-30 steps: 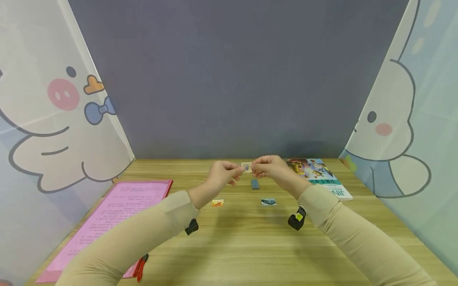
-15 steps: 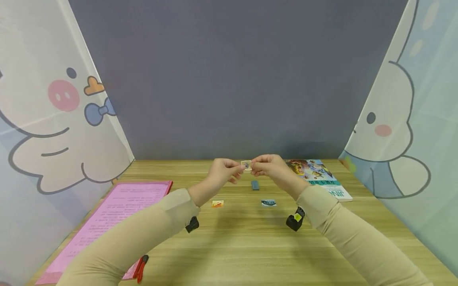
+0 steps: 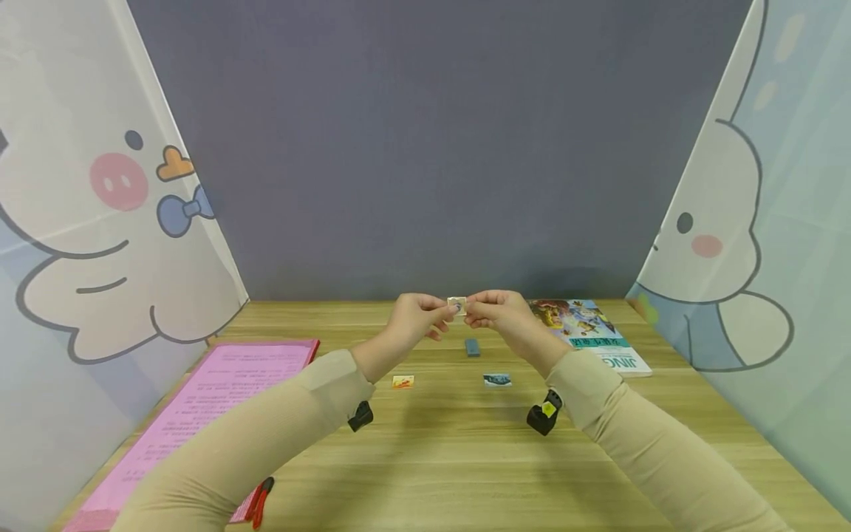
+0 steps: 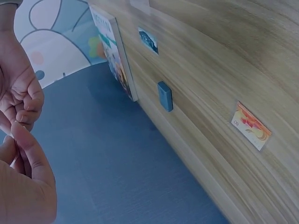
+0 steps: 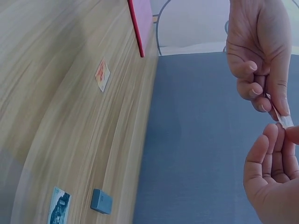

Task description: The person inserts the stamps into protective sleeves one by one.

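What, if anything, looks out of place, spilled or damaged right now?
Nothing stands out. The orange stamp and bluish stamp lie flat and apart on the table, with the blue block beyond them; no spill shows. The left hand and right hand pinch a white-bordered stamp, too small to check for creases.

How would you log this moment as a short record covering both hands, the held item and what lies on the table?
Left hand: pinches one side of a small paper square
Right hand: pinches the opposite side
Held item: raised above the table; its picture is too small to read
Table, middle: orange stamp, blue stamp, blue block farther back
Table, left: pink folder, red-and-black tool
Table, right: book
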Available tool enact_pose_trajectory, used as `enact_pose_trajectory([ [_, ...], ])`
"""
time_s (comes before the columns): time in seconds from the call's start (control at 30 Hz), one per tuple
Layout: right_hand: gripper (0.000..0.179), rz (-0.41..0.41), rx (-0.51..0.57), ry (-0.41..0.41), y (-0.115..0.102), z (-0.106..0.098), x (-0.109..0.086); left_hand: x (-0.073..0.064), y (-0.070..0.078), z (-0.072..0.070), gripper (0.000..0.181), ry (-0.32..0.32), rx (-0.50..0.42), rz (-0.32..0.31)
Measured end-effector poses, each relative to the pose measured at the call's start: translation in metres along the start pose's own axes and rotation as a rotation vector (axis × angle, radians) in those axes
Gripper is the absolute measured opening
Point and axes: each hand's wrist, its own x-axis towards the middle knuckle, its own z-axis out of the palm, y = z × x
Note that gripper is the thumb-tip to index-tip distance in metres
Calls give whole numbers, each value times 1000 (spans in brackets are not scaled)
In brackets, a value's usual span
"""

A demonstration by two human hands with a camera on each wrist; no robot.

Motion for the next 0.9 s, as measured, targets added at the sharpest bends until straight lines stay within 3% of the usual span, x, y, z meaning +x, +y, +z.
enact_pose_trajectory([
  [0.27, 25, 1, 36, -28, 0, 0, 0, -1, 2, 0, 23, 11, -5, 4],
  [0.67, 30, 27, -12, -30, -2, 0, 1, -1, 2, -2, 20, 8, -3, -21],
  [0.9, 30, 24, -29, -56, -2, -4, 0, -4, 1, -7, 19, 27, -8, 8],
])
